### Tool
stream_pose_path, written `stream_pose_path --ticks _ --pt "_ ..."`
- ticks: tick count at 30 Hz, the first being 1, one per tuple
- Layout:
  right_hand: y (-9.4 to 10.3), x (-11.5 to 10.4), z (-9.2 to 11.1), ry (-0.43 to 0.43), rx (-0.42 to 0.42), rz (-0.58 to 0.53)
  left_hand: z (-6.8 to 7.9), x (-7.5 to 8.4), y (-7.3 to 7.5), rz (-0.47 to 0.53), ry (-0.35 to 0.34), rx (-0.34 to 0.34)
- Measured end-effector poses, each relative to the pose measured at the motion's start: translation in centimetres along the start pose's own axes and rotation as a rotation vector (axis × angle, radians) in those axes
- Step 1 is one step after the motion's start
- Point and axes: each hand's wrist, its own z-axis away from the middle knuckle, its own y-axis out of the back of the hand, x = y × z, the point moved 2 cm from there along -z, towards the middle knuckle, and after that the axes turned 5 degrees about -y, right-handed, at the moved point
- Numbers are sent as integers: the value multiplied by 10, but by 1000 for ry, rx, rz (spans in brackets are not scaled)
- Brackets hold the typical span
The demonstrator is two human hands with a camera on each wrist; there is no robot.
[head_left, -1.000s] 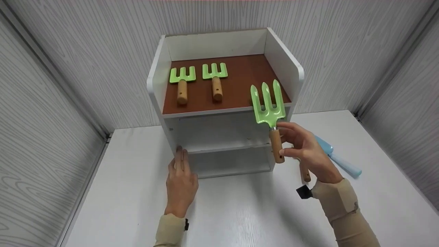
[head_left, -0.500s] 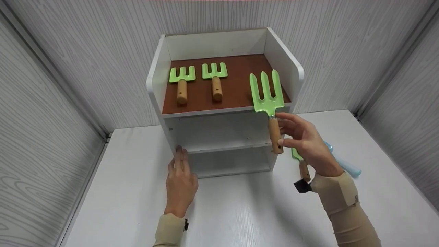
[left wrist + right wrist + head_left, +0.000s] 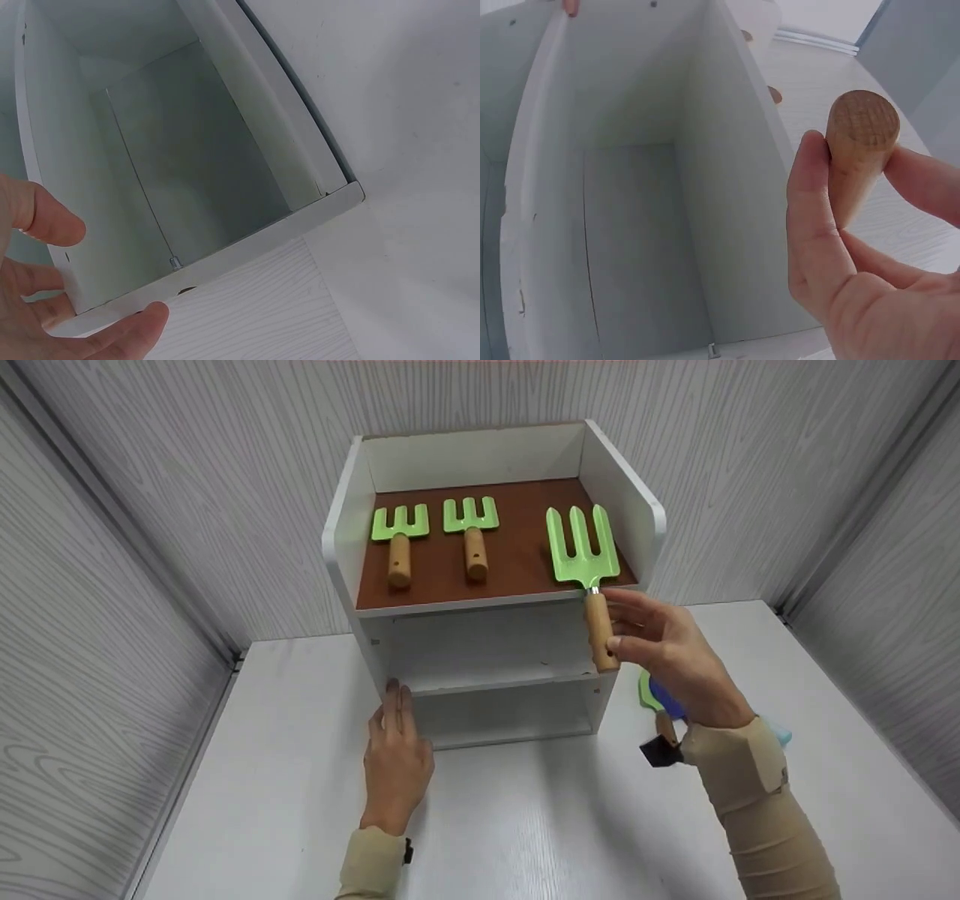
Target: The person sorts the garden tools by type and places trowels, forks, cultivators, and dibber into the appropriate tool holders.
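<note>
In the head view, my right hand (image 3: 667,649) pinches the wooden handle of a garden hand fork (image 3: 585,547). The fork's three green tines point up and away, over the right part of the brown top of the white shelf unit (image 3: 480,604). The handle's round end (image 3: 864,120) faces the right wrist camera, between thumb and fingers. My left hand (image 3: 397,765) touches the unit's left front edge, fingers extended; the left wrist view shows its thumb and fingers around the side panel (image 3: 210,266). Two shorter green hand forks, one left (image 3: 400,536) and one middle (image 3: 471,529), lie on top.
Two lower compartments of the unit face forward. On the white table (image 3: 495,825), right of the unit, lie a green tool with a wooden handle (image 3: 664,726), a dark blue piece (image 3: 666,699) and a light blue handle (image 3: 776,731), partly behind my right arm. Wood-grain panels stand around.
My right hand has raised the hand fork and moved it away from me, bringing its tines farther over the brown top. The left hand has stayed at the unit's edge.
</note>
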Motion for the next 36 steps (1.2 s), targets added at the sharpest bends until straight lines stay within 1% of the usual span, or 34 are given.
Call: stream_pose_path --ticks 4,10,15,19,23,26,31,36 --pt "1 -5 -1 -22 -13 -23 0 0 -1 4 3 0" --pt "2 -16 -5 -15 -46 -101 0 1 0 6 14 -6" --pt "3 -25 -13 -16 -59 -162 0 1 0 8 22 -18" --pt "2 -33 -21 -16 -65 -218 0 1 -1 1 -8 13" --pt "2 -39 -28 -22 -72 -243 -1 1 -1 -4 -29 33" --pt "3 -41 -32 -32 -66 -241 -1 1 -1 -2 -25 32" --pt "2 -46 -36 -40 -39 -288 -1 1 -1 1 -20 32" --pt "-1 -54 -42 -56 -27 -318 0 1 -2 -2 -7 14"
